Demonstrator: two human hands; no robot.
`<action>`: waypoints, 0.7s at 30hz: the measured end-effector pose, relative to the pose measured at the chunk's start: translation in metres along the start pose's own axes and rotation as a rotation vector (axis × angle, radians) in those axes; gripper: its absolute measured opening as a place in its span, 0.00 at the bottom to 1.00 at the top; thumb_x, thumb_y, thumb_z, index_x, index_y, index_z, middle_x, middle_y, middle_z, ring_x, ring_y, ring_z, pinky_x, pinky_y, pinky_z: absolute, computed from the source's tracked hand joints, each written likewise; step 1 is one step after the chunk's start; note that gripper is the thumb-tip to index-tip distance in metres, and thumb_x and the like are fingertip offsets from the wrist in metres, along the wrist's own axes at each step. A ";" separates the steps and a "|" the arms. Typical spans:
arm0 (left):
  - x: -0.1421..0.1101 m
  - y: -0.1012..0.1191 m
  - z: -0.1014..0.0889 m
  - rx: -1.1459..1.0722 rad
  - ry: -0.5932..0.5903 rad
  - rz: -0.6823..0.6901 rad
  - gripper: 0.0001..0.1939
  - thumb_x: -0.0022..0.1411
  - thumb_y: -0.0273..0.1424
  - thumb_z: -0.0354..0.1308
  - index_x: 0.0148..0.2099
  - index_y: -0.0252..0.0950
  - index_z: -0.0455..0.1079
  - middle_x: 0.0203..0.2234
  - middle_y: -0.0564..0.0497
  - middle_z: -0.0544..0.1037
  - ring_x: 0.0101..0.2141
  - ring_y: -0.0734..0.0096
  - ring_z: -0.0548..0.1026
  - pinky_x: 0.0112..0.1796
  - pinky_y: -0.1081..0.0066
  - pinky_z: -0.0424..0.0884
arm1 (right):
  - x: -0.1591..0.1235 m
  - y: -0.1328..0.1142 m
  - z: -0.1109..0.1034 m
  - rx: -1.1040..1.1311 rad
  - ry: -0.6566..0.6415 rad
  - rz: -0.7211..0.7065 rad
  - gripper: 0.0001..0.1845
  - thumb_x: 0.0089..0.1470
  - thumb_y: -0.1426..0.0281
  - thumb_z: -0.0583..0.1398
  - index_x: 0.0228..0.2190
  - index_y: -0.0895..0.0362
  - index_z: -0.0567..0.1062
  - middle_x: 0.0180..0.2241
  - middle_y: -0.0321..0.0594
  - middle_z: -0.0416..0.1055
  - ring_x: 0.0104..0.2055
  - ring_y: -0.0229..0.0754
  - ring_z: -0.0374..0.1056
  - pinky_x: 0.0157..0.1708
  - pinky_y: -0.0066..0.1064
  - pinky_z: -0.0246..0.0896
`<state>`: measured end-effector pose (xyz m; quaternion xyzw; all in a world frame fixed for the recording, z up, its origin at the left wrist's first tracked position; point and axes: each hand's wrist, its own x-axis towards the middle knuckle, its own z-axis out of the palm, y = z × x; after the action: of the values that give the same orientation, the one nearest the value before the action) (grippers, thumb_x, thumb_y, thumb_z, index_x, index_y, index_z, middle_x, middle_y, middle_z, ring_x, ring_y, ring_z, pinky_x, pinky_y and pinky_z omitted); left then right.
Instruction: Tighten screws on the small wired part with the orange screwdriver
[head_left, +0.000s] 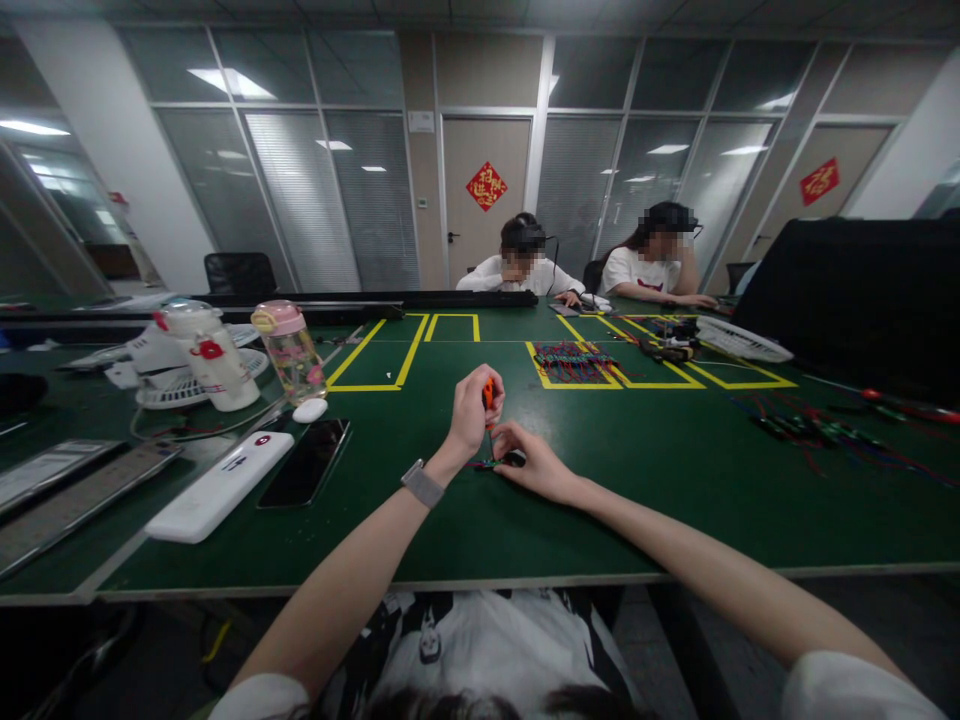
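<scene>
My left hand point(468, 415) is wrapped round the orange and black handle of a screwdriver point(489, 394), held upright. The shaft points down to a small green circuit board point(487, 464) with thin wires, low over the green table. My right hand point(541, 466) is closed at the board's right side, fingers beside the shaft and over a small dark part. The fingers hide much of the board, and the exact contact of the tip cannot be made out.
Bundled wired boards point(576, 364) lie inside yellow tape beyond my hands, and more wired boards point(806, 425) at right. A phone point(307, 462), a white power bank point(221, 487) and a pink-lidded bottle point(289, 350) stand or lie left. Two people sit across the table.
</scene>
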<state>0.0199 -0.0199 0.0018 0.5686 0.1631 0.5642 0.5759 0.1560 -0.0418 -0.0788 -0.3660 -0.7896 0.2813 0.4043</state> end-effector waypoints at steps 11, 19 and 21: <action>0.005 0.024 -0.003 0.433 -0.283 0.060 0.13 0.65 0.34 0.49 0.46 0.34 0.70 0.34 0.48 0.75 0.33 0.74 0.73 0.36 0.74 0.70 | -0.001 -0.002 0.000 -0.292 -0.012 0.006 0.04 0.49 0.76 0.63 0.30 0.58 0.77 0.28 0.37 0.69 0.31 0.38 0.65 0.33 0.29 0.61; 0.005 0.027 -0.008 0.544 -0.190 0.107 0.10 0.58 0.33 0.59 0.42 0.35 0.75 0.32 0.48 0.75 0.29 0.73 0.74 0.32 0.73 0.71 | -0.001 -0.004 0.000 -0.226 -0.019 0.038 0.05 0.49 0.76 0.63 0.31 0.58 0.78 0.30 0.39 0.71 0.32 0.38 0.67 0.32 0.29 0.62; 0.003 0.023 -0.007 0.624 -0.147 0.197 0.10 0.56 0.34 0.62 0.39 0.36 0.76 0.31 0.49 0.73 0.29 0.73 0.72 0.29 0.75 0.69 | -0.001 -0.004 -0.001 -0.221 -0.023 0.031 0.04 0.50 0.76 0.63 0.31 0.58 0.78 0.30 0.39 0.71 0.33 0.39 0.67 0.33 0.29 0.63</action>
<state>0.0044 -0.0202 0.0205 0.7697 0.2303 0.4976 0.3270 0.1552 -0.0446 -0.0755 -0.4172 -0.8147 0.2030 0.3479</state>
